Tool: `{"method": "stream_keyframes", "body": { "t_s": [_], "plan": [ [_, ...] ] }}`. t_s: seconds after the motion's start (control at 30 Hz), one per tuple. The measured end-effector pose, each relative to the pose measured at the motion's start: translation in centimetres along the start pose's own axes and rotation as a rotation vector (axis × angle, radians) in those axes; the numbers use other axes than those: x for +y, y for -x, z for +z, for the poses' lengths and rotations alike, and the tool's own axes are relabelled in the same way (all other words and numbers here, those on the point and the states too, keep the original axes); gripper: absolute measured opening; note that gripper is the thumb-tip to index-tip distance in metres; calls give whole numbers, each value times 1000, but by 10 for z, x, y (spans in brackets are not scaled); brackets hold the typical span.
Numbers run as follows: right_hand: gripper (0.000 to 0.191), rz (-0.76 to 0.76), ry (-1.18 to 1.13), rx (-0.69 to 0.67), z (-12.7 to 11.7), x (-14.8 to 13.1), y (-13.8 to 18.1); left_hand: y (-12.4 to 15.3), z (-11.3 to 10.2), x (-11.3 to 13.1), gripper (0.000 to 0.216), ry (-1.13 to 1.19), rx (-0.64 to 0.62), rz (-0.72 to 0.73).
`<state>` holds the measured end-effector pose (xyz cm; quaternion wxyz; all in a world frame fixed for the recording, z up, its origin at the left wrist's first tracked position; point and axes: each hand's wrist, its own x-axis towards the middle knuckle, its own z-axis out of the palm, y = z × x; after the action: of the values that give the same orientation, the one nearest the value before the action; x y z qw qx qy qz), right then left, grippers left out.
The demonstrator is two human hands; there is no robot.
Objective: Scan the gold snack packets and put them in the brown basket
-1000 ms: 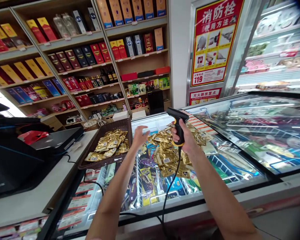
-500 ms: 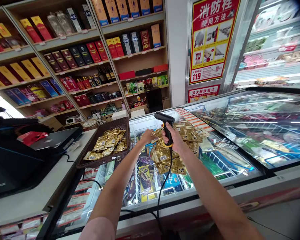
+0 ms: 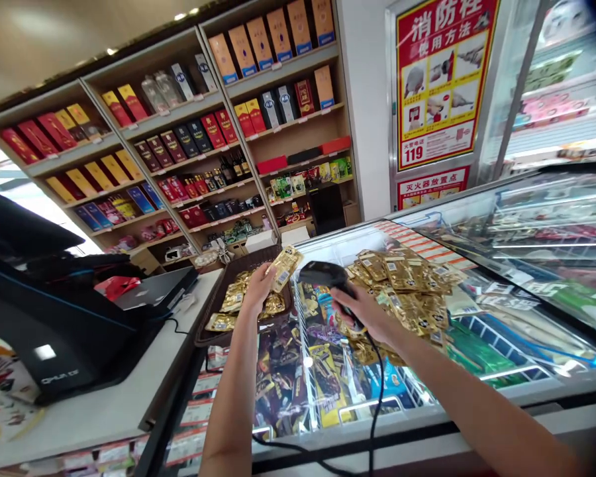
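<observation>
My left hand (image 3: 259, 286) grips a gold foil packet (image 3: 285, 267) by its edge, with a barcode label facing up. It is held over the right side of a brown woven basket (image 3: 209, 326), where several similar gold packets (image 3: 235, 295) lie. My right hand (image 3: 362, 308) is wrapped round the handle of a black barcode scanner (image 3: 325, 273), its head turned toward the held packet. A black cable (image 3: 379, 384) hangs from the handle. Beside and beyond my right hand, a heap of gold packets (image 3: 412, 285) lies on the glass top of a freezer.
Wrapped ice creams (image 3: 328, 377) sit in wire baskets under the freezer glass (image 3: 298, 424). On the left, a counter (image 3: 124, 391) bears a black checkout terminal (image 3: 74, 331). Shelves of boxed bottles (image 3: 189, 142) stand behind, next to a red fire-hydrant poster (image 3: 440, 86).
My left hand has moved from the heap leftward to the basket with a gold packet. The scanner has tilted toward that packet. The view has turned left.
</observation>
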<state>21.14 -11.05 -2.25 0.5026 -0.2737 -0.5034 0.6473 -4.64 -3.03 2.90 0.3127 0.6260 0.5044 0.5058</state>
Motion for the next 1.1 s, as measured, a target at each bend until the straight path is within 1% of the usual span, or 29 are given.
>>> {"method": "stream_keyframes", "body": {
  "t_s": [0.13,0.27,0.4,0.53,0.7,0.93,1.1],
  "plan": [
    [43,-1,160,-79,4,14,0,4,-16,-5,53,63,33,-41],
    [44,14,221,-100,4,14,3,4,-22,-7,54,91,51,-55],
    [45,19,230,-83,3,12,3,4,-23,-5,52,88,70,-57],
    [45,-5,190,-41,-1,18,1,5,-21,-5,51,85,79,-72],
    [43,-5,174,-53,-3,23,-1,6,-21,-6,53,112,72,-84],
    [45,8,252,-55,1,16,2,7,-20,-4,51,76,70,-61],
    [45,24,254,-51,4,9,7,6,-18,-8,48,80,89,-88]
  ]
}}
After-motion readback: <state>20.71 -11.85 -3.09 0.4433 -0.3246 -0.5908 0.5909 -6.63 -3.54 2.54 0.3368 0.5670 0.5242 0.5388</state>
